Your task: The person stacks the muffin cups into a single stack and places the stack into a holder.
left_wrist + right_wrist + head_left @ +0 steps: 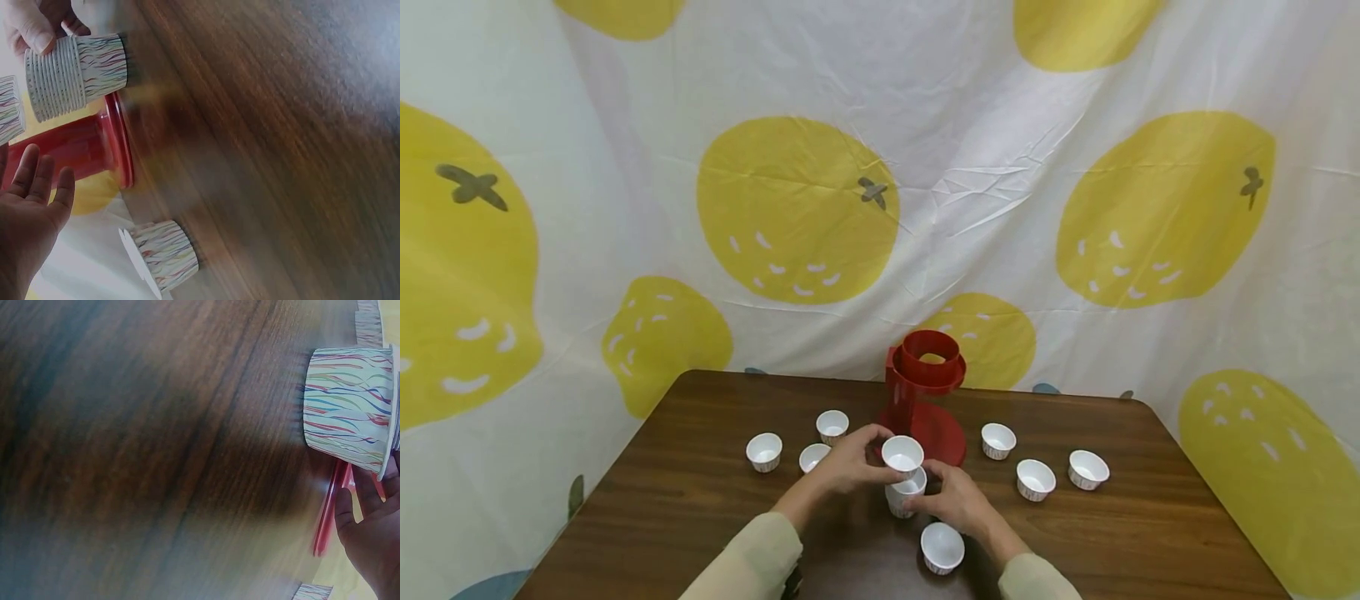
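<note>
Between thumb and fingers, my left hand (852, 463) pinches a white paper baking cup (901, 457), held just over a stack of nested cups (898, 502). My right hand (961, 502) grips that stack near its top from the right. Side on, the left wrist view shows many rims in the stack (75, 75), its bottom cup patterned with coloured wavy lines. There the lifted cup (10, 111) is partly cut off, beside my left hand (32, 228). Close to my right hand (374, 534), the right wrist view shows the stack's striped lower wall (347, 412).
Behind the hands stands a red stand (901, 400) with a ring on top and a round base. Single cups lie around: a near one (942, 550), several at left such as one cup (764, 452), and others at right, including one cup (1035, 480). The brown table (700, 500) meets a lemon-print cloth (970, 183).
</note>
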{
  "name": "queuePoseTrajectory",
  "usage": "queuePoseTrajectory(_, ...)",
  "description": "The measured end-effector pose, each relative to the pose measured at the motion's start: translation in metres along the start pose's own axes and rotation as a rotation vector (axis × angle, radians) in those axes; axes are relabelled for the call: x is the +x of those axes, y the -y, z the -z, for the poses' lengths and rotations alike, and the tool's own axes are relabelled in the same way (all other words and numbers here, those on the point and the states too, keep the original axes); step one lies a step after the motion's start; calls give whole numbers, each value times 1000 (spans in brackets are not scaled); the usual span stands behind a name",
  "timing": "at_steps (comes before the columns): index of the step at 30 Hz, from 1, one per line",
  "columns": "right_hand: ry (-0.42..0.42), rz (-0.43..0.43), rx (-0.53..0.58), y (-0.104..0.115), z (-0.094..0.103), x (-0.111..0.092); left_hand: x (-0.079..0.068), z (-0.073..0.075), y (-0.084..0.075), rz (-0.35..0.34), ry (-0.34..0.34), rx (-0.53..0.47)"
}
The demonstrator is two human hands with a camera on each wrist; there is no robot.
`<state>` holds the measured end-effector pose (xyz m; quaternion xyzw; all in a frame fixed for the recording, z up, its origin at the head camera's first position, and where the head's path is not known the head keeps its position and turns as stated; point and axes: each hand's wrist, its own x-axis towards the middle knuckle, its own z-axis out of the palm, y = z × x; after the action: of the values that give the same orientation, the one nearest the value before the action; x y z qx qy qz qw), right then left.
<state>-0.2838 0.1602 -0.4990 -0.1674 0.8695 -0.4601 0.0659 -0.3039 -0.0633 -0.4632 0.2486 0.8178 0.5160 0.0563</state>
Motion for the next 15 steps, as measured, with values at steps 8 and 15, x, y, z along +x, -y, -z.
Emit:
queuePoseTrajectory(8, 3, -19, 8, 2, 1, -2, 0, -6, 3, -11, 3, 37)
queuePoseTrajectory(15, 5, -17, 40, 3, 1, -3, 0, -11, 8, -10, 20, 23)
